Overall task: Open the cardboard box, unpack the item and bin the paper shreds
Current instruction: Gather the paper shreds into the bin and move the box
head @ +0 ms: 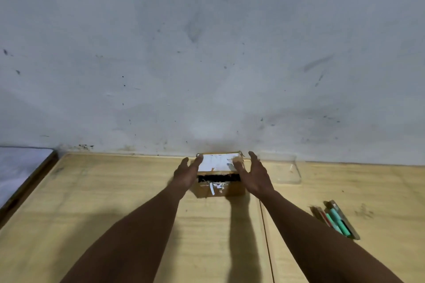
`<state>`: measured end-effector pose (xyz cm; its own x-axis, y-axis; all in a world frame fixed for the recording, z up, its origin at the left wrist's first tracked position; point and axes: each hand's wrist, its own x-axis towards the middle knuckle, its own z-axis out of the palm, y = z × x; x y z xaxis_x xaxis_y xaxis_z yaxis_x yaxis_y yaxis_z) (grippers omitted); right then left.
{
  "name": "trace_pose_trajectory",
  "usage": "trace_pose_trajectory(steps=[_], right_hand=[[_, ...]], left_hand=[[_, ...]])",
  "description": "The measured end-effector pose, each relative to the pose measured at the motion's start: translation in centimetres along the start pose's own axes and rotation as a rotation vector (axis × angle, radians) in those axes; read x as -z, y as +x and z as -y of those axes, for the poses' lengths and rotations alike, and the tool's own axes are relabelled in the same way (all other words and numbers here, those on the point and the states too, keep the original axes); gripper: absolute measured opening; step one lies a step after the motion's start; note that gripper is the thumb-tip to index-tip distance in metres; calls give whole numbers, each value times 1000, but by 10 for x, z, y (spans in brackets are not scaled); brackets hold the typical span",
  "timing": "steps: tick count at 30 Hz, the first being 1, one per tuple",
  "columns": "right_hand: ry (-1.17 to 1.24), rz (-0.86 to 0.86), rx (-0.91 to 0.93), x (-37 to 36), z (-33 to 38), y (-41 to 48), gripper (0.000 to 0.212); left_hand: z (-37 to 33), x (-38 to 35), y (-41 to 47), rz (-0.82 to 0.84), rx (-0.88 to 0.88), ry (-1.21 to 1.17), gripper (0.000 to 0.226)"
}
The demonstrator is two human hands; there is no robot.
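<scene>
A small cardboard box [232, 188] stands on the wooden table [115, 195] close to the wall. Its top flap carries a white label [217, 163] and is lifted a little, leaving a dark gap at the front. White paper shreds [213, 186] spill out of that gap down the front face. My left hand [187, 173] is at the box's left side with its fingers spread, fingertips at the flap's left corner. My right hand [254, 174] is at the right side, fingers apart, thumb on the label. Neither hand grips anything. The item inside is hidden.
A clear plastic tray [285, 170] lies right of the box against the wall. A pack of green and red pens [335, 219] lies further right, nearer to me. A grey stained wall rises behind the table. A pale surface [18, 165] adjoins the table's left edge.
</scene>
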<state>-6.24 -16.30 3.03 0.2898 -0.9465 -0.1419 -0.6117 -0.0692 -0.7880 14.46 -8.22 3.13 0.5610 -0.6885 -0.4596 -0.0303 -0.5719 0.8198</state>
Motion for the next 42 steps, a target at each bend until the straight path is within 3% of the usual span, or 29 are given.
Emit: trace_pose_trajectory(steps=[7,26,42], right_hand=[[58,26,11,-42,-18,23,79],[-7,-106,-23,-33,7,-15,71],[-49,-247,-216,14,-21,-210,63]], left_hand=[[25,-30,28,60,-89,-145,62],[12,-23,1,95,-174,-100,58],[62,-34,-166,219,-166,108,67]])
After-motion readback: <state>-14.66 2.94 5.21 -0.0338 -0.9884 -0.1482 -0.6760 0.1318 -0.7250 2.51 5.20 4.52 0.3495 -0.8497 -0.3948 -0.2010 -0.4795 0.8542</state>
